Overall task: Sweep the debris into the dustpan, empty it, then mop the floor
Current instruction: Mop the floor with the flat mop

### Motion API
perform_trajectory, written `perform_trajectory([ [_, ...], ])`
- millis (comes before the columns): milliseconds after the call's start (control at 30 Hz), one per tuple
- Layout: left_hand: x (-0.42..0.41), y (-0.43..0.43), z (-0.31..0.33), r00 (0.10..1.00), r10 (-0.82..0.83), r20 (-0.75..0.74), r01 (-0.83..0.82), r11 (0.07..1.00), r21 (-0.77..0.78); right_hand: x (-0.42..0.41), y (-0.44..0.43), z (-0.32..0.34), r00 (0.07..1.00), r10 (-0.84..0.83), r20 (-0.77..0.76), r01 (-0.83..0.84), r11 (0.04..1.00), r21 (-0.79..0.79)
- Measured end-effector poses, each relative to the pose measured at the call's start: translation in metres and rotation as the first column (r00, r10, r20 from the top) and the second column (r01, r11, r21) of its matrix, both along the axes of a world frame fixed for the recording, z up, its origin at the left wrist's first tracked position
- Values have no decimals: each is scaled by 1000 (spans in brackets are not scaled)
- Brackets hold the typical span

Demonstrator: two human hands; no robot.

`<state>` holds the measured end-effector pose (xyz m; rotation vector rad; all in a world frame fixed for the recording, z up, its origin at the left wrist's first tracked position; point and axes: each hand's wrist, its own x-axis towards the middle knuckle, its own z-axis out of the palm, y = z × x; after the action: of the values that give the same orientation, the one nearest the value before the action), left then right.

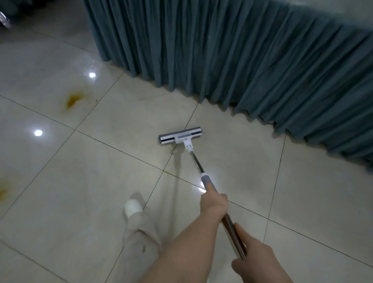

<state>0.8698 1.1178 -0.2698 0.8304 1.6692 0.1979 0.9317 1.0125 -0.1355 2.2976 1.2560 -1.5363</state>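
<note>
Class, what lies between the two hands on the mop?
Between left hand and right hand: a bare stretch of shiny metal handle, head view.

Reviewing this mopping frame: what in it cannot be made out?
All head view.
1. Shiny object, top left: blurred, cut by the left edge.
2. Pad under the mop head: faces the floor.
3. Upper end of the mop handle: covered by the right hand.
4. Anything behind the teal skirt.
</note>
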Motion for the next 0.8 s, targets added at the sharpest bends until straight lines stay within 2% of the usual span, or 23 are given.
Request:
perform_trajectory([
  [100, 2, 14, -9, 999, -20, -44, 21, 1000, 14, 1, 13, -7, 1000, -6, 25, 5, 1000, 16],
  [300, -18, 83, -20, 999, 25, -42, -26, 1000, -8, -20, 81, -23, 999, 25, 46, -25, 1000, -8],
  [467, -61, 196, -36, 998, 6, -68, -3, 999, 38, -57, 192, -43, 997, 69, 37, -70, 997, 18],
  [567, -89, 271, -45, 998, 11, -58, -7, 998, 56, -84, 264, -57, 999, -14, -32, 15, 1000, 24],
  [700, -138, 366, -57, 993, -26, -117, 40, 993, 112, -136, 360, -72, 989, -116, -89, 119, 993, 22],
  [800, -185, 428, -58, 990, -21, -140, 44, 985, 166, -185, 424, -79, 982, -134, -134, 135, 991, 2],
])
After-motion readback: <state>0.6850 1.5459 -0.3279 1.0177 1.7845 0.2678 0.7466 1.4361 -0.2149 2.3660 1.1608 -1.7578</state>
